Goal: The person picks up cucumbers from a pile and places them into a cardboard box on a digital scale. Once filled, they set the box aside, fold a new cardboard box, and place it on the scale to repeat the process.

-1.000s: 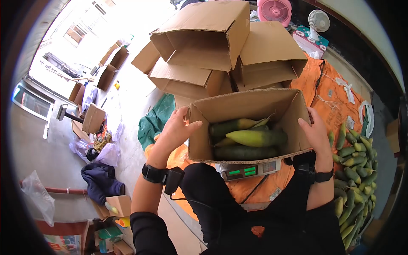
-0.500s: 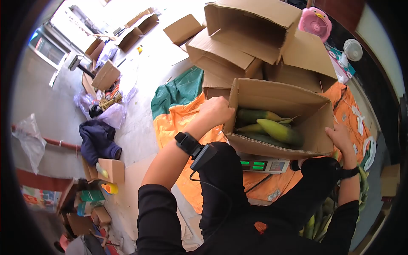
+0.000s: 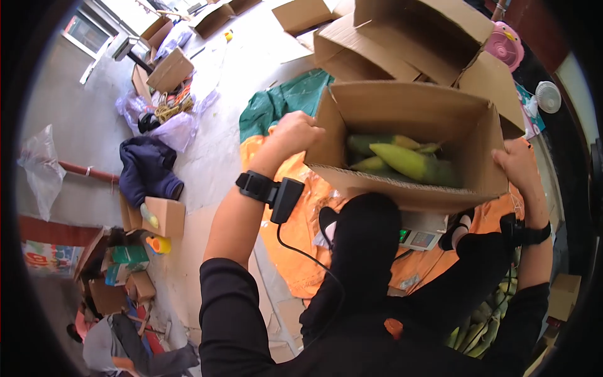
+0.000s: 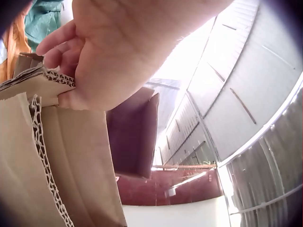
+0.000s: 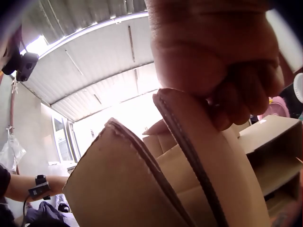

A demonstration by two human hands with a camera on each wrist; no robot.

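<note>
An open cardboard box (image 3: 402,102) stands in front of my knees in the head view, with several long green vegetables (image 3: 411,164) with paler tapered ends lying inside. My left hand (image 3: 295,133) grips the box's left wall; the left wrist view shows its fingers curled over the corrugated edge (image 4: 61,79). On the opposite side my right hand (image 3: 520,164) holds the right wall, fingers folded over the cardboard (image 5: 203,142) in the right wrist view. Below the box, partly hidden by it and my leg, a scale (image 3: 422,239) shows part of a green-lit display.
Empty cardboard boxes (image 3: 377,50) are stacked just beyond. An orange sheet (image 3: 295,270) and a green one (image 3: 282,103) cover the floor. More green vegetables (image 3: 480,327) lie by my right leg. Two fans stand at the far right; another person (image 3: 119,345) is at lower left.
My left hand has gone from open at the box's side to curled over its wall, and the right hand now grips too. The box has come up off the scale towards me. The head view has turned.
</note>
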